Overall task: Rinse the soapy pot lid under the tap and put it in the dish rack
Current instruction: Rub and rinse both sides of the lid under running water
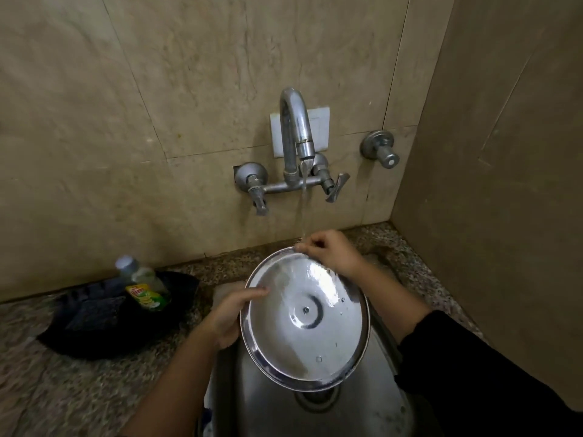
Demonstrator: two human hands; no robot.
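A round steel pot lid (304,323) is held over the sink with its underside facing me, wet and shiny, a small screw at its centre. My left hand (227,316) grips its left rim, thumb on the inner face. My right hand (331,250) pinches the far top rim. The wall tap (296,134) is running; a thin stream of water falls onto the lid's top edge by my right fingers. No dish rack is in view.
The steel sink (372,402) with its drain lies below the lid. On the speckled stone counter at left, a black tray (94,339) holds a dish-soap bottle (145,285) and a dark scrubber. A separate wall valve (380,149) sticks out at right; a side wall closes the right.
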